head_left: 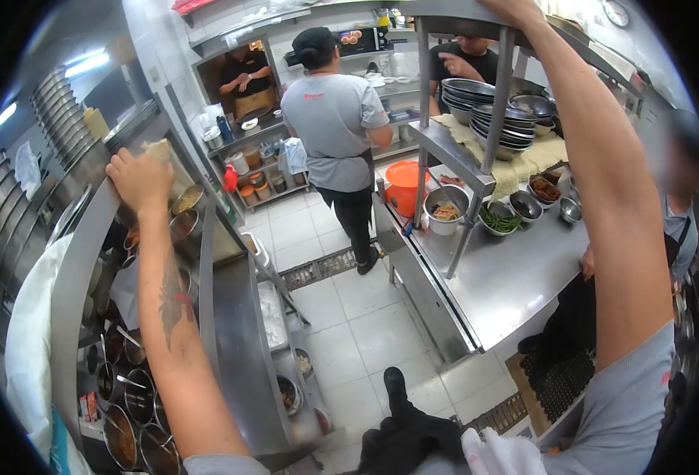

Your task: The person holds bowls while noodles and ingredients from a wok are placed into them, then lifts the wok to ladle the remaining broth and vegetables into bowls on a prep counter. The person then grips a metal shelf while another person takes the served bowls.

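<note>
My left hand [141,179] is at the top of the steel shelf [96,229] on the left, its fingers curled. A crumpled beige cloth [159,150] pokes out beyond the knuckles and appears to be in its grip. My right arm is raised high, and my right hand [516,11] rests at the upper shelf [452,9] of the steel rack. The frame's top edge cuts off those fingers, so their pose is hidden. Stacked dark bowls [501,127] stand on a beige towel [535,162] on the rack's lower shelf.
Tall stacks of metal pots [56,119] rise at far left, above several sauce containers [119,435]. Bowls of green beans [498,218] and an orange bucket [403,186] are on the right counter. A co-worker [329,127] stands ahead, back turned; another person [678,206] is at right.
</note>
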`<state>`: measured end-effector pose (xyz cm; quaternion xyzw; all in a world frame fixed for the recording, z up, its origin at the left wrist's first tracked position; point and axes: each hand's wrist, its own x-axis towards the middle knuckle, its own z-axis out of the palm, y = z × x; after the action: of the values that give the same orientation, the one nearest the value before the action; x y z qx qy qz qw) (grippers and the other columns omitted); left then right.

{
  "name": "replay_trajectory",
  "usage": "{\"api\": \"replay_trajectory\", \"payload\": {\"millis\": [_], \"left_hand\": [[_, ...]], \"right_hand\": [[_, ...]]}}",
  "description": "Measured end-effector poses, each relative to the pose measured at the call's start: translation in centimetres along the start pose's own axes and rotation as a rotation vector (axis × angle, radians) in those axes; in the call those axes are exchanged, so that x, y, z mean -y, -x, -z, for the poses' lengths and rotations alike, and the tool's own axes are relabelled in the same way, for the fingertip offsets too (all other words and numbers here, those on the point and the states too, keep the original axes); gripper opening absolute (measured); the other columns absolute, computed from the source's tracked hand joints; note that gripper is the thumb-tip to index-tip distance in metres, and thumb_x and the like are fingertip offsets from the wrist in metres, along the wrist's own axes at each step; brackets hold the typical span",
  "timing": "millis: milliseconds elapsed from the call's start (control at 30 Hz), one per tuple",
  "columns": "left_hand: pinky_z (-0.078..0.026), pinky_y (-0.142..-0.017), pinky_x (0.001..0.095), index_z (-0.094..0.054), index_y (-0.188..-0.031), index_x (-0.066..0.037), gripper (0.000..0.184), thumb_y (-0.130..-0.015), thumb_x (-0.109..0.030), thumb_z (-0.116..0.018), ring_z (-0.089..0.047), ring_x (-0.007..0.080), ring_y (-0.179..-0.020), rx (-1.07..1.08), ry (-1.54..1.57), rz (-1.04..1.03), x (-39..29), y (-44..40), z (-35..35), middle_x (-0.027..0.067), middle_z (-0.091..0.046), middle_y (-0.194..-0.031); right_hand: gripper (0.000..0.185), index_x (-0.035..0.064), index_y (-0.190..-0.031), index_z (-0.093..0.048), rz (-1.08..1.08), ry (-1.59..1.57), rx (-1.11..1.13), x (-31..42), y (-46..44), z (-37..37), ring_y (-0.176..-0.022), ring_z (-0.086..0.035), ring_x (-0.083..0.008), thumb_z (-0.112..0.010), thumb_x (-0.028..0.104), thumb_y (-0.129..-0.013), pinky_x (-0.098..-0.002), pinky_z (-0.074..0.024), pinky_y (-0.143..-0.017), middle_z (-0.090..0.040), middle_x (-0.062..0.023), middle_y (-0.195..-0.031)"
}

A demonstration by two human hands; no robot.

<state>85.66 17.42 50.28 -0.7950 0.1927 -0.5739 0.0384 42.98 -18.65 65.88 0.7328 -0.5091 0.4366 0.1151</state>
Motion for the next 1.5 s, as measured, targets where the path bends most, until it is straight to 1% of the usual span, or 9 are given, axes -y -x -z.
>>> {"api": "replay_trajectory", "payload": {"millis": [67,133,733,833,1000,1133,1333,1433,1500], "left_hand": [[-0.037,-0.09,0.0411,-0.074,-0.079,-0.011,0.036,-0.069,-0.045,-0.076,-0.052,0.0286,-0.099,-0.036,0.023,-0.014,0.1,0.0,-0.2,0.0107,-0.058,-0.099],[-0.038,-0.09,0.041,-0.074,-0.08,-0.01,0.031,-0.073,-0.04,-0.07,-0.053,0.029,-0.097,-0.088,0.053,-0.004,-0.1,-0.2,0.0,0.0118,-0.059,-0.099],[-0.039,-0.09,0.0405,-0.075,-0.081,-0.008,0.042,-0.069,-0.048,-0.074,-0.053,0.0289,-0.099,-0.014,-0.006,-0.009,0.1,0.1,0.1,0.0102,-0.059,-0.099],[-0.038,-0.089,0.0404,-0.074,-0.078,-0.009,0.039,-0.069,-0.047,-0.074,-0.052,0.0287,-0.098,-0.031,0.016,-0.009,0.2,-0.1,-0.5,0.01,-0.059,-0.097],[-0.037,-0.087,0.0405,-0.073,-0.076,-0.01,0.034,-0.068,-0.043,-0.075,-0.052,0.0286,-0.096,-0.055,0.042,-0.025,0.4,0.0,-0.4,0.0104,-0.059,-0.094],[-0.037,-0.088,0.0408,-0.074,-0.077,-0.01,0.04,-0.067,-0.049,-0.077,-0.053,0.0283,-0.098,-0.046,-0.018,-0.03,0.5,0.0,-1.0,0.0094,-0.06,-0.098],[-0.038,-0.089,0.0412,-0.076,-0.081,-0.012,0.038,-0.07,-0.048,-0.075,-0.053,0.0287,-0.1,0.003,-0.039,-0.037,0.6,0.2,-1.0,0.0092,-0.06,-0.099],[-0.038,-0.089,0.0411,-0.075,-0.081,-0.012,0.039,-0.07,-0.049,-0.075,-0.053,0.0287,-0.1,0.0,-0.053,-0.02,0.5,-0.2,-1.3,0.0092,-0.06,-0.099],[-0.037,-0.089,0.0409,-0.075,-0.082,-0.011,0.039,-0.07,-0.049,-0.075,-0.053,0.0286,-0.099,-0.007,-0.051,-0.032,0.5,0.0,-1.2,0.0092,-0.06,-0.1]], "right_hand": [[0.05,0.0037,-0.11,-0.07,0.631,0.674,0.038,-2.0,-2.6,-2.0,-0.106,-0.066,-0.036,-0.064,0.044,-0.082,-0.0442,-0.0524,-0.092,-0.069,-0.0209,-0.113],[0.047,0.0035,-0.107,-0.071,0.119,-0.085,-0.075,0.1,1.5,0.4,-0.106,-0.066,-0.0366,-0.06,0.044,-0.084,-0.0436,-0.0517,-0.092,-0.069,-0.0214,-0.111],[0.048,0.0034,-0.109,-0.071,0.246,0.011,-0.016,-2.6,-3.2,-3.2,-0.11,-0.064,-0.0343,-0.055,0.045,-0.09,-0.0438,-0.0494,-0.093,-0.068,-0.02,-0.116],[0.047,0.0034,-0.11,-0.07,0.681,0.369,-0.033,-2.6,-3.4,-3.0,-0.107,-0.064,-0.0354,-0.056,0.044,-0.091,-0.0438,-0.0501,-0.092,-0.068,-0.0215,-0.113],[0.043,0.0032,-0.112,-0.067,0.17,-0.076,-0.134,0.3,1.7,-0.2,-0.102,-0.065,-0.0369,-0.054,0.04,-0.094,-0.0448,-0.0504,-0.092,-0.066,-0.0235,-0.109],[0.046,-0.001,-0.116,-0.063,0.469,0.335,-0.004,-3.8,-2.4,-2.7,-0.105,-0.063,-0.0359,-0.058,0.038,-0.092,-0.0434,-0.0501,-0.092,-0.063,-0.0246,-0.111],[0.049,-0.004,-0.122,-0.056,0.498,-1.022,0.278,-7.2,-3.8,-5.7,-0.106,-0.061,-0.0353,-0.061,0.032,-0.089,-0.041,-0.0492,-0.092,-0.062,-0.026,-0.11],[0.049,-0.0034,-0.124,-0.053,0.468,-0.204,-0.164,-2.8,-1.1,-2.1,-0.105,-0.06,-0.0348,-0.064,0.026,-0.086,-0.0397,-0.0482,-0.092,-0.061,-0.0246,-0.108],[0.048,-0.0033,-0.122,-0.054,0.42,-0.219,-0.151,-1.5,0.3,-1.1,-0.104,-0.06,-0.0345,-0.064,0.026,-0.085,-0.0402,-0.0482,-0.092,-0.061,-0.0248,-0.109]]}}
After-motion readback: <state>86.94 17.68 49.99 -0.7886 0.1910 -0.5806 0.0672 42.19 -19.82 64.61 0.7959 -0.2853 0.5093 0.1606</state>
